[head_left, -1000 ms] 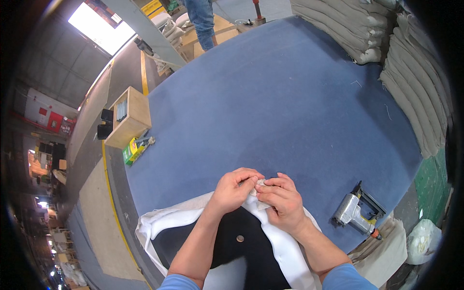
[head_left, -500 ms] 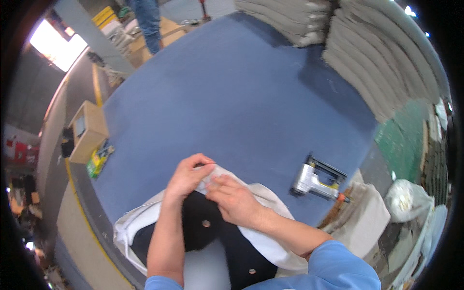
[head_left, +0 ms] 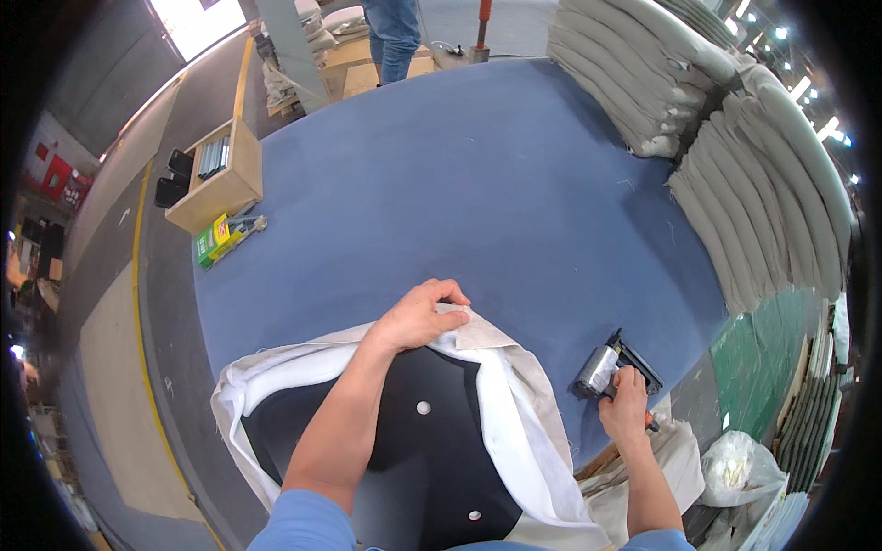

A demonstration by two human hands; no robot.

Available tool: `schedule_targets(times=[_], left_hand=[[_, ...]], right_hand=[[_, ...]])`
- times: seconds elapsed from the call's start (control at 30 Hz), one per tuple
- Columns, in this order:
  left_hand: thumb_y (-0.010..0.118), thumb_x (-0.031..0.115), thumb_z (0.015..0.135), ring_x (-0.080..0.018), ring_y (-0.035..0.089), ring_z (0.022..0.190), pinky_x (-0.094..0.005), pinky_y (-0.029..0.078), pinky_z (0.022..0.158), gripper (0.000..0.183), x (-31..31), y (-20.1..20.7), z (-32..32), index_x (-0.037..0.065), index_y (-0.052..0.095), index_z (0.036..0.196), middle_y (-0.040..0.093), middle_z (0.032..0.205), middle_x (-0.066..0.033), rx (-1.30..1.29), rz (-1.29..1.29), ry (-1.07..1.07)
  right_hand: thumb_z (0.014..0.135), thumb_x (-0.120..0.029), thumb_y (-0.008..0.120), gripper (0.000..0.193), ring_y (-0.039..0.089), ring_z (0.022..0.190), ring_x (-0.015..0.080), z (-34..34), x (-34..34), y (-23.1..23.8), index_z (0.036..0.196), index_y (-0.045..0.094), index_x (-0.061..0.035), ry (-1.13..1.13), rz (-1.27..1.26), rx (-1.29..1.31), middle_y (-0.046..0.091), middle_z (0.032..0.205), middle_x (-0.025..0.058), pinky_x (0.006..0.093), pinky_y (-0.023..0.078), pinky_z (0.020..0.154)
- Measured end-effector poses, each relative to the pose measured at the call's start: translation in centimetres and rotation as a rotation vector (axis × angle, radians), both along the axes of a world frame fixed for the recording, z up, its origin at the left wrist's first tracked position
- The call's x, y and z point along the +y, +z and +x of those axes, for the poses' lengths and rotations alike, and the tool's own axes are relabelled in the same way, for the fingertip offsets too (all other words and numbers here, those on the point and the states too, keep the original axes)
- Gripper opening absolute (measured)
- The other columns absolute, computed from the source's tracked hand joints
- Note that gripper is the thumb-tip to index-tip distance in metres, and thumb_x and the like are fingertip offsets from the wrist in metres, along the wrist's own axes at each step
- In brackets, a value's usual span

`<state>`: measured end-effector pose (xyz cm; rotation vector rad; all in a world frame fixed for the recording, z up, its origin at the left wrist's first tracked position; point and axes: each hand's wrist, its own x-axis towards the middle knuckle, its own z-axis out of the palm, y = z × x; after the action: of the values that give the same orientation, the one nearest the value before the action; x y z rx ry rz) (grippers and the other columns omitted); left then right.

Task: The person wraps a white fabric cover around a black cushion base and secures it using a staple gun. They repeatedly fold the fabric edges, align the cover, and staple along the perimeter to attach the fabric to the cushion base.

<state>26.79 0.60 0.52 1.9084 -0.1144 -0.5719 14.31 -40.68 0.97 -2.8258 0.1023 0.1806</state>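
A black panel (head_left: 413, 450) with round holes lies in front of me, bordered by white padding (head_left: 510, 432) and beige fabric (head_left: 491, 335). At its far edge my left hand (head_left: 424, 317) pinches the fabric folded over the padding. My right hand (head_left: 627, 404) is wrapped round the handle of a pneumatic staple gun (head_left: 602, 369), silver and black, lying on the blue table to the right. An orange fitting shows at the handle's end, below my hand.
The blue padded table (head_left: 441, 174) reaches far ahead. Stacks of grey cushions (head_left: 763, 193) stand at the back right. At left are a wooden box (head_left: 225, 179) of staple strips and a green-yellow carton (head_left: 216, 241). A plastic bag (head_left: 740, 468) lies right. Someone's jeans-clad legs (head_left: 393, 37) show beyond.
My right hand has left the fabric and moved right onto the staple gun, taking its handle. My left hand still holds the fabric edge. The view has shifted.
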Motion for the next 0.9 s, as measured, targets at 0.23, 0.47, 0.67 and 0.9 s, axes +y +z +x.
schedule_targets(times=[0.23, 0.47, 0.67, 0.9], left_hand=[[0.077, 0.027, 0.094, -0.0317, 0.059, 0.122, -0.0422, 0.047, 0.105, 0.031, 0.3, -0.5, -0.4, 0.008, 0.072, 0.119, 0.065, 0.126, -0.0153, -0.082, 0.048, -0.008], [0.074, 0.026, 0.094, -0.0367, 0.058, 0.124, -0.0458, 0.047, 0.108, 0.036, -0.1, -0.3, -0.8, 0.006, 0.069, 0.124, 0.065, 0.127, -0.0183, -0.142, 0.132, -0.012], [0.073, 0.023, 0.095, -0.0383, 0.056, 0.127, -0.0482, 0.045, 0.111, 0.036, 0.0, 0.0, -1.0, 0.005, 0.067, 0.127, 0.064, 0.128, -0.0192, -0.135, 0.149, -0.016], [0.075, 0.025, 0.096, -0.0379, 0.056, 0.125, -0.0479, 0.046, 0.111, 0.038, -0.1, -0.2, -1.0, 0.005, 0.067, 0.127, 0.064, 0.127, -0.0186, -0.154, 0.173, -0.019]], right_hand=[[0.080, -0.002, 0.084, 0.060, 0.069, 0.107, 0.0347, 9.7, 3.5, 7.1, 0.136, 0.060, -0.0060, 0.213, 0.466, 0.111, 0.069, 0.112, 0.0160, 0.0455, 0.055, 0.095], [0.073, 0.002, 0.086, 0.078, 0.075, 0.113, 0.0301, 21.6, 13.5, 12.0, 0.145, 0.065, -0.0156, 0.997, 0.347, 0.386, 0.077, 0.122, 0.0112, 0.0397, 0.058, 0.102], [0.066, 0.005, 0.082, 0.082, 0.072, 0.120, 0.0294, 24.6, 19.3, 12.1, 0.144, 0.067, -0.0146, 1.188, 0.213, 0.594, 0.075, 0.131, 0.0103, 0.0398, 0.057, 0.106], [0.070, 0.008, 0.083, 0.079, 0.074, 0.117, 0.0277, 24.4, 21.9, 12.9, 0.141, 0.069, -0.0236, 1.246, -0.013, 0.621, 0.079, 0.125, 0.0060, 0.0416, 0.060, 0.101]])
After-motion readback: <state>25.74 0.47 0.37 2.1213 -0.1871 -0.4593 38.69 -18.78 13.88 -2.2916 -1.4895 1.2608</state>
